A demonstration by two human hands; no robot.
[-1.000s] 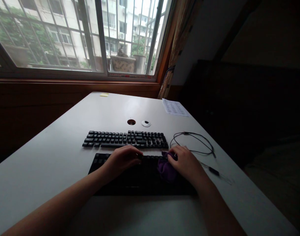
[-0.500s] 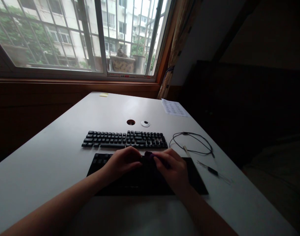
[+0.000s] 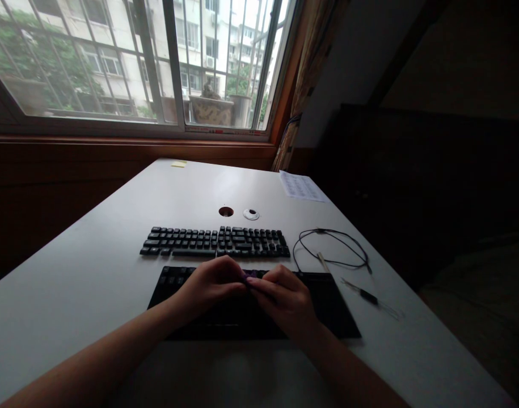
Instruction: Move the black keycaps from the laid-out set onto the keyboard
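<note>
Both my hands meet above a black keyboard base [image 3: 225, 328] lying in front of me, some keycaps still seated along its upper left. My left hand [image 3: 212, 280] is closed, thumb and fingers pinching a small dark piece that looks like a keycap, mostly hidden now. A purple cloth [image 3: 249, 274] is pinched in my right hand [image 3: 287, 297] and pressed against the left fingertips. Just behind the base, loose black keycaps [image 3: 195, 238] are laid out in keyboard rows.
To the right lie a looped black cable [image 3: 361, 249], a thin pale stick [image 3: 323, 262] and a wire keycap puller [image 3: 368, 296] with a dark handle. Farther back are a round desk hole [image 3: 226, 212], a white ring cover [image 3: 251, 214], printed paper [image 3: 304, 187] and a yellow note [image 3: 178, 164].
My right hand has moved left, bringing the purple cloth onto the left fingertips. The small dark piece there is now covered. My left hand stays almost in place.
</note>
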